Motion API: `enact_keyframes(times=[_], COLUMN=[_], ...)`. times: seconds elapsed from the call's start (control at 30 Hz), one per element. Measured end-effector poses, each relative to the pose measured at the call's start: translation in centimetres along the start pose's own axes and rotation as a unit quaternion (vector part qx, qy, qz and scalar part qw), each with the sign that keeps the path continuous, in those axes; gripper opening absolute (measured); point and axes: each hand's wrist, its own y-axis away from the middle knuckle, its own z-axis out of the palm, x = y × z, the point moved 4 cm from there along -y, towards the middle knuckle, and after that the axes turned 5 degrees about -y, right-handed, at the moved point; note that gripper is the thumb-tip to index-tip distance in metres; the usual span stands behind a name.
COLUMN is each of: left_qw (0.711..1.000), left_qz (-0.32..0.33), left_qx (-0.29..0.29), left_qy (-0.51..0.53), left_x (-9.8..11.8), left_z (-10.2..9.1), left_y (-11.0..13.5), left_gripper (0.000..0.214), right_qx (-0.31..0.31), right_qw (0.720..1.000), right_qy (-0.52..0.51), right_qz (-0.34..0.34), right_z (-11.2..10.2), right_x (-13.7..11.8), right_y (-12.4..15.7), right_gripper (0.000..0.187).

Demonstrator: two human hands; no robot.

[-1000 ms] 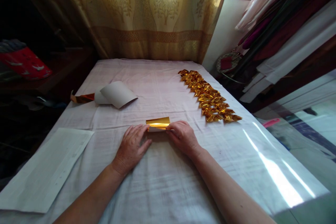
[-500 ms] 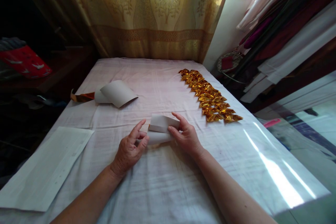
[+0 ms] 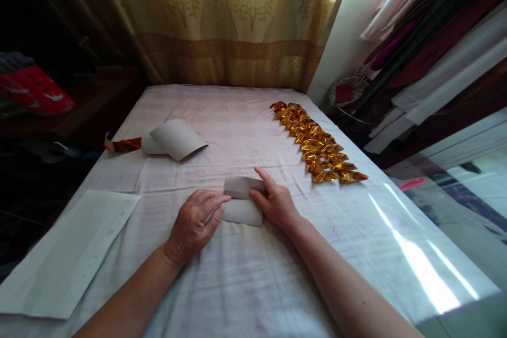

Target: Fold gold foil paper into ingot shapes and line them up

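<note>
A small sheet of paper (image 3: 242, 212), pale grey on the side facing me, lies between my hands with a fold running across its middle. My right hand (image 3: 276, 202) grips its right edge between thumb and fingers. At the left edge, the thumb and fingers of my left hand (image 3: 198, 220) close on the paper near the fold. To the right stand several folded gold foil pieces (image 3: 317, 142) in two rows. A curled stack of grey-backed sheets (image 3: 178, 140) rests at the back left, a copper-coloured strip showing at its left end.
A flat whitish paper packet (image 3: 75, 253) lies on the left of the sheet-covered table (image 3: 237, 296). Beyond the far edge hangs a gold curtain (image 3: 237, 21). A red container (image 3: 35, 90) stands at the left, and clothes (image 3: 443, 63) hang at the right.
My left fingers have come together on the paper's left edge. The paper has shifted slightly left and its near half now lies flatter. My right hand has moved slightly left with it.
</note>
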Motion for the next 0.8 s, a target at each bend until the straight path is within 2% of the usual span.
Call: enact_keyframes(times=[0.13,0.23,0.37,0.5,0.63,0.8], left_qw=[0.987,0.979,0.979,0.979,0.98,0.983], left_qz=[0.071,0.061,0.023,0.001,-0.008,-0.013], left_qx=[-0.135,-0.173,-0.156,-0.137,-0.116,-0.099], left_qy=[-0.048,-0.084,-0.128,-0.152,-0.161,-0.153], left_x=[0.3,0.2,0.0,0.0,0.1,0.1], left_z=[1.6,2.6,2.9,2.7,2.6,2.4], left_y=[0.5,1.0,1.4,1.4,1.4,1.3], left_gripper=[0.046,0.058,0.06,0.057,0.054,0.05], right_qx=[0.005,0.01,0.008,-0.011,-0.027,-0.041], right_qw=[1.0,0.999,0.992,0.986,0.985,0.979], right_qy=[0.016,-0.038,-0.125,-0.153,-0.089,0.014], right_qz=[-0.011,-0.002,-0.005,-0.059,-0.143,-0.201], right_z=[0.3,0.3,0.2,0.2,0.4,0.5], right_x=[0.1,0.0,-0.1,-0.5,-1.2,-1.2], right_y=[-0.1,-0.1,0.4,1.2,1.8,1.8], right_gripper=[0.059,0.062,0.063,0.066,0.064,0.049])
